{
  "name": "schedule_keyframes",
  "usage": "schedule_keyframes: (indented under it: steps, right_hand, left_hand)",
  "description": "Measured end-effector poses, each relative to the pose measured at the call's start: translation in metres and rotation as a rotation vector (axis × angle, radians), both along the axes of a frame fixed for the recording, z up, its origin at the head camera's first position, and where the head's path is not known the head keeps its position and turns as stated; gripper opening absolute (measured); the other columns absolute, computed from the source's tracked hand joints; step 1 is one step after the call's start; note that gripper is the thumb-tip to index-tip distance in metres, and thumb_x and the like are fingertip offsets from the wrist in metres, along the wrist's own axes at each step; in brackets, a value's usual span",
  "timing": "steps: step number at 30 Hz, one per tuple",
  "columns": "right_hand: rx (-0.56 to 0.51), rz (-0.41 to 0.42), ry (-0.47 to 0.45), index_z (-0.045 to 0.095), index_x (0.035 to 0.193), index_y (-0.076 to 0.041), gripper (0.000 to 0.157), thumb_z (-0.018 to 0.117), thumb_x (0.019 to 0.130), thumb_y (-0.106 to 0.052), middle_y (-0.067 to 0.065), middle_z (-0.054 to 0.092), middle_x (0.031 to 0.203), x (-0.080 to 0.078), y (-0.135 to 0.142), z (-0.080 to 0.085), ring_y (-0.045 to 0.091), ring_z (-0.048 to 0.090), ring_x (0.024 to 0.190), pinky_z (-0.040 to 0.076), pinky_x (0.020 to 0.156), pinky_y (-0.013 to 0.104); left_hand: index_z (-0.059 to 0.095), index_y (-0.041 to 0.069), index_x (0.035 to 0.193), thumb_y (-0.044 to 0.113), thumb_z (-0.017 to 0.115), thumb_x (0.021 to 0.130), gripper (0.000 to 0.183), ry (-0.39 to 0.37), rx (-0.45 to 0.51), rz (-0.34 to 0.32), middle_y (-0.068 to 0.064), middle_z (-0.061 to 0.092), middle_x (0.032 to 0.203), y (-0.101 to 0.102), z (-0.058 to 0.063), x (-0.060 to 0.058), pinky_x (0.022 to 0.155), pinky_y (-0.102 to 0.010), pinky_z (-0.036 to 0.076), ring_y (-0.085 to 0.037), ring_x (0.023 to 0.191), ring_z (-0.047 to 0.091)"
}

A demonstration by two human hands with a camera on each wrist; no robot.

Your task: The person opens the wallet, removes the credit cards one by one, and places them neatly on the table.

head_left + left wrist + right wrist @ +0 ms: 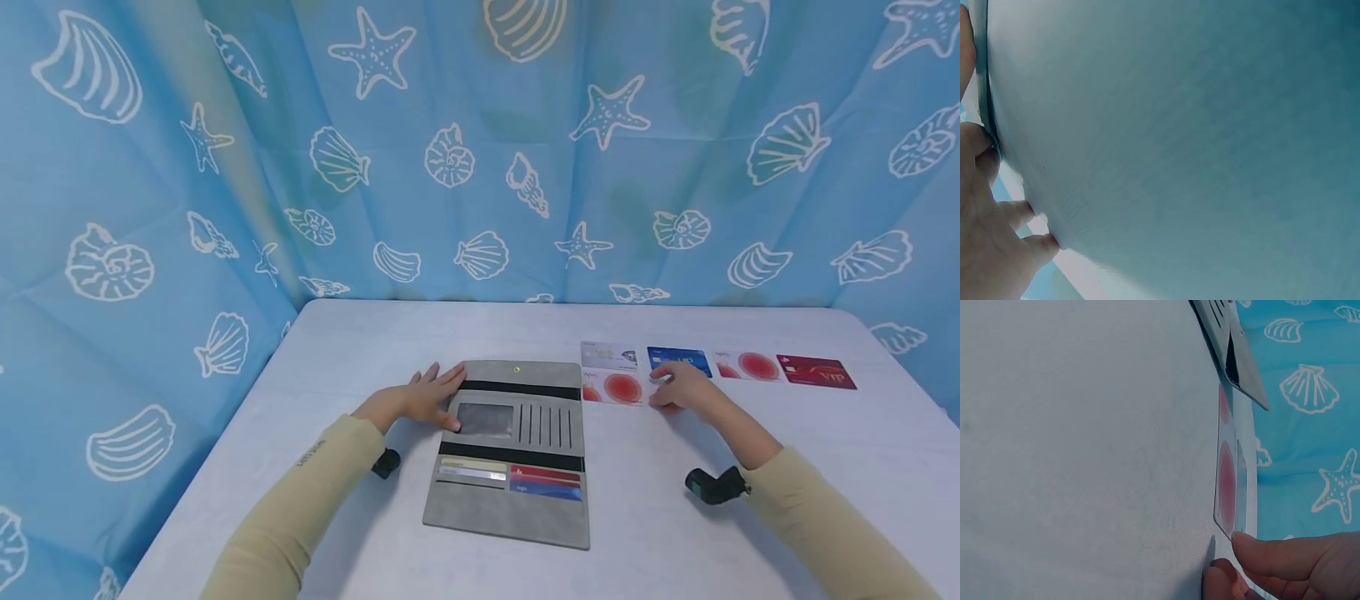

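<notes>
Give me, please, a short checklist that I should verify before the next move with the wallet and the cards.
1. Wallet opened out: ok.
2. Left hand steadying it: ok, it rests at the left edge.
3. Right hand at the front circle card: ok, fingertips by its right edge.
4. Firm grip on that card: cannot tell.
5. Loose blue card fully in sight: not ok, the right hand partly covers it in the head view.
6. Pocketed cards inside the wallet: ok.
</notes>
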State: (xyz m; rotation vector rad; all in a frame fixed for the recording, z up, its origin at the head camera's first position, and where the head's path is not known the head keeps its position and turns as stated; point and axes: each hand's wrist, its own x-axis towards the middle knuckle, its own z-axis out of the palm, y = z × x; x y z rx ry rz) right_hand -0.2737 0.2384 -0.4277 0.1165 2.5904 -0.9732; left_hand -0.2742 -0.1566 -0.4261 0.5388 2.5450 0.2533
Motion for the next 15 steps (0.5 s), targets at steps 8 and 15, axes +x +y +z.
schedule_keyframes:
  steps: [8,15]
  right_hand:
    - [0.008,0.100,0.127,0.050,0.115,0.009,0.038,0.064,0.084,-0.007,0.019,0.056,0.092,0.022,-0.014,0.005,0.019,0.053,0.073,0.052,0.066,0.027]
    - [-0.024,0.161,0.161,0.057,0.106,0.005,0.028,0.066,0.082,-0.008,0.008,0.054,0.081,0.043,-0.044,0.008,0.016,0.051,0.065,0.051,0.063,0.024]
  left_hand:
    - [0.004,0.017,0.149,0.047,0.063,0.081,0.095,-0.003,0.000,0.004,0.003,-0.005,0.155,0.000,0.001,0.001,0.111,-0.050,-0.005,-0.031,0.140,-0.012]
    - [0.004,0.017,0.149,0.047,0.064,0.080,0.095,-0.006,0.013,0.003,0.002,-0.004,0.155,-0.001,0.000,-0.001,0.111,-0.050,-0.004,-0.031,0.140,-0.012]
